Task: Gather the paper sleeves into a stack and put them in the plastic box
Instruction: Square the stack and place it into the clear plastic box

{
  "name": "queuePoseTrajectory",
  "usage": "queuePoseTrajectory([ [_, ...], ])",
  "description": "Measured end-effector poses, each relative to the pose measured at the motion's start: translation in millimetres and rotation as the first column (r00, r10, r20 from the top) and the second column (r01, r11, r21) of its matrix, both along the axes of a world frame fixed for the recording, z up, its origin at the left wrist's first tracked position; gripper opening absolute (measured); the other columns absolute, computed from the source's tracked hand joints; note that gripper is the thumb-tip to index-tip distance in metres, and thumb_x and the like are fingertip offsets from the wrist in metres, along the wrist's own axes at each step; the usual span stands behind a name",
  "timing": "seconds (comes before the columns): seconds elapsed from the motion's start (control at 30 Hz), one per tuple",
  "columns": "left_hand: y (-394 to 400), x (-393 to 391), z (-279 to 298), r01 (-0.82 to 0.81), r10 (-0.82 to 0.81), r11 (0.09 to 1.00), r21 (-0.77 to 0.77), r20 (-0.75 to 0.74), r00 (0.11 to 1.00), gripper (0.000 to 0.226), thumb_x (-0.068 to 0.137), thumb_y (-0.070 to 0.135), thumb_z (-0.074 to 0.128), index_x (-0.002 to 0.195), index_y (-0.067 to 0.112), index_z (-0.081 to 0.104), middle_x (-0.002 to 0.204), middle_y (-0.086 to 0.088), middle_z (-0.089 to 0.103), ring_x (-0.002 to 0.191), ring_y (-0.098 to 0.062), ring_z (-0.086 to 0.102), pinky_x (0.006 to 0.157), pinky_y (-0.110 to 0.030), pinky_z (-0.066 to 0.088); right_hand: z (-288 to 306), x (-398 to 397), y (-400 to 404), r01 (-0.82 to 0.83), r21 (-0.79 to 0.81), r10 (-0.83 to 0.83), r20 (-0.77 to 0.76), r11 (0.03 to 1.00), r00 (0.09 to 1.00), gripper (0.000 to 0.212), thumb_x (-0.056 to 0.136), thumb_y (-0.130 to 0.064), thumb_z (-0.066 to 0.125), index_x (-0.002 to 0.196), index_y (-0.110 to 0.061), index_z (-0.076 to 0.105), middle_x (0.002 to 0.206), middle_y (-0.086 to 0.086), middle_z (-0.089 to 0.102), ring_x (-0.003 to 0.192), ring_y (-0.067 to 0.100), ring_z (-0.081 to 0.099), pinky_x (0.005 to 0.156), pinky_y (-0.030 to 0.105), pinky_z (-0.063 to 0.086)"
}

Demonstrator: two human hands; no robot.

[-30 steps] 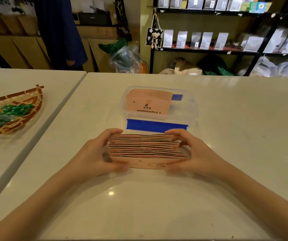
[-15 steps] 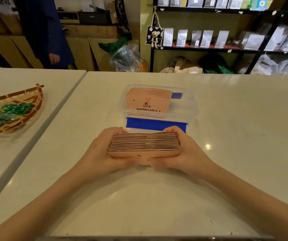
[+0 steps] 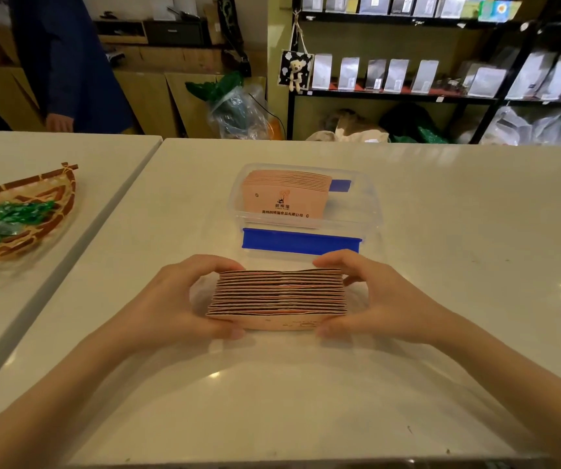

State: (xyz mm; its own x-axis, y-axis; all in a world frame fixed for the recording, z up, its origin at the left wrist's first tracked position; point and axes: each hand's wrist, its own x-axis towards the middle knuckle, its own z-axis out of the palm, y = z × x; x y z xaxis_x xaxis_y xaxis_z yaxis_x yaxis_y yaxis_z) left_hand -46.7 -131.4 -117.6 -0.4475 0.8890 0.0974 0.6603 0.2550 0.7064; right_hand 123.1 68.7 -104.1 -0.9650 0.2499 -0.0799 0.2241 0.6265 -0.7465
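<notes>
A stack of paper sleeves [image 3: 279,297] is being held between both hands just above, or resting on, the desk [image 3: 458,231]; contact with the surface cannot be told. The left hand [image 3: 184,299] is being pressed against the left end of the stack, and the right hand [image 3: 370,299] against the right end. Each grip is being kept curled around its end, with the fingers over the far face and the thumb along the near face, so that the stack is being pinched from both ends at once.

The long axis of the stack is being kept parallel to the near edge of the desk, running left to right. The sleeves are being held on edge, with their open edges turned upward toward the camera.

The plastic box [image 3: 370,211] is being left open directly beyond the stack, toward the far edge of the desk, with its blue clasp [image 3: 301,241] on the near wall. Its long axis is also lying left to right. A second stack of sleeves [image 3: 284,198] is already occupying the left part of the box, leaning back; the right part appears free.

The coming move is judged to be a lift forward over the near wall. Both hands are about equally near the box. Because the two long axes are already matching, no rotation is expected to be needed, though a shift to the right may be.
</notes>
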Motion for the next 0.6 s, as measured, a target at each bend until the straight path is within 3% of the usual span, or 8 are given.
queuePoseTrajectory([
  [0.23,4.3,-6.9,13.8,0.078,-0.082,0.997,-0.030,-0.193,0.978,0.061,0.047,0.070,0.064,0.102,0.047,0.052,0.115,0.036,0.045,0.105,0.012,0.045,0.084,0.002,0.033,10.5,-3.6,3.1,-0.040,0.152,0.049,-0.051,0.988,0.997,0.053,0.064,-0.042,0.074,0.111,-0.037,0.049,0.115,-0.018,0.056,0.106,-0.003,0.047,0.084,0.012,0.034],
  [0.33,8.2,-9.6,20.8,0.099,-0.123,0.989,-0.108,-0.240,0.963,0.053,0.048,0.074,0.059,0.097,0.061,0.044,0.104,0.051,0.044,0.105,0.019,0.039,0.079,0.005,0.032,17.4,-6.3,1.3,-0.070,0.282,0.086,-0.044,0.957,0.995,0.056,0.065,-0.046,0.072,0.114,-0.036,0.048,0.114,-0.017,0.054,0.105,-0.002,0.044,0.088,0.018,0.037],
  [0.4,10.2,-9.8,23.0,0.111,-0.144,0.984,-0.138,-0.262,0.954,0.050,0.049,0.071,0.061,0.095,0.063,0.042,0.094,0.045,0.050,0.104,0.019,0.039,0.077,0.000,0.035,22.3,-8.3,-0.6,-0.116,0.387,0.130,-0.009,0.915,0.992,0.056,0.066,-0.050,0.068,0.115,-0.033,0.048,0.111,-0.015,0.053,0.104,0.001,0.043,0.089,0.021,0.040],
  [0.53,16.1,-4.4,24.0,0.127,-0.181,0.975,-0.180,-0.331,0.926,0.047,0.055,0.060,0.067,0.095,0.055,0.043,0.090,0.040,0.041,0.098,0.024,0.037,0.075,-0.002,0.034,26.1,-13.5,-0.9,-0.187,0.467,0.197,0.028,0.864,0.980,0.053,0.069,-0.053,0.064,0.112,-0.027,0.050,0.108,-0.011,0.057,0.100,0.006,0.044,0.085,0.023,0.042],
  [0.6,19.3,-4.7,23.3,0.126,-0.187,0.974,-0.189,-0.358,0.915,0.048,0.059,0.053,0.071,0.101,0.045,0.050,0.090,0.035,0.045,0.094,0.016,0.043,0.075,-0.004,0.035,27.6,-15.8,-0.3,-0.210,0.486,0.210,0.056,0.849,0.976,0.050,0.069,-0.053,0.064,0.110,-0.025,0.051,0.105,-0.009,0.057,0.096,0.007,0.045,0.083,0.026,0.043],
])
